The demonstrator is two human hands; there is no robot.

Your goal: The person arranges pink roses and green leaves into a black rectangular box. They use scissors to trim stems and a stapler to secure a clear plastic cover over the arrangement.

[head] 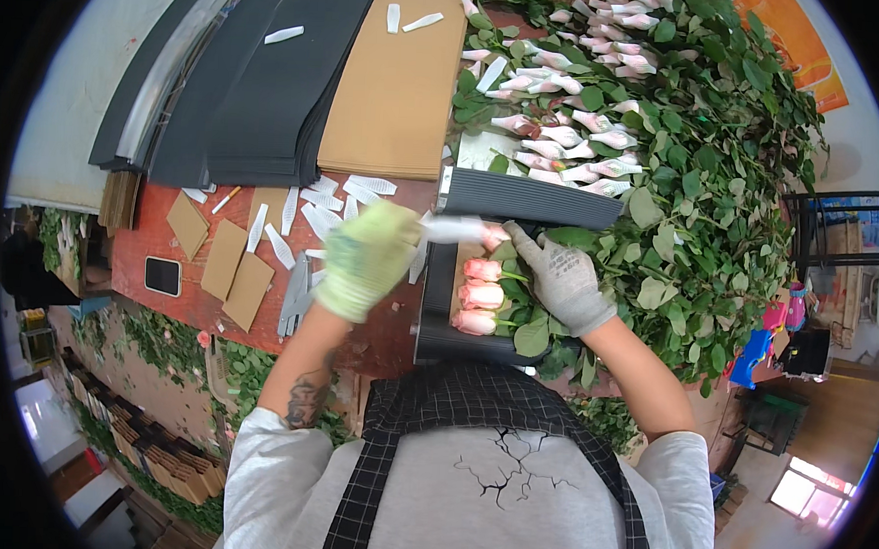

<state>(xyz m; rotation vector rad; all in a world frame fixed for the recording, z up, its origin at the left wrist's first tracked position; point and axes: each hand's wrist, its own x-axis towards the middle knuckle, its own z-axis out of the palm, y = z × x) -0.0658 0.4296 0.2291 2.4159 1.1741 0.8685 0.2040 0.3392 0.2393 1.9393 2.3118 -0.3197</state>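
My left hand, in a yellow-green glove and blurred, grips one end of a white foam-net sleeve. The sleeve's other end meets a pink rose head; the blur hides whether it still covers any petals. My right hand, in a grey knit glove, pinches that rose just behind its head. Below it, several bare pink roses lie in a row on brown cardboard, heads to the left and leafy stems to the right. A dark corrugated board borders them at the top.
Sleeved roses and dense leaves cover the table's right side. Stacks of black sheets and brown cardboard stand at the back. Loose sleeves, a stapler, cardboard pieces and a phone lie left on the red table.
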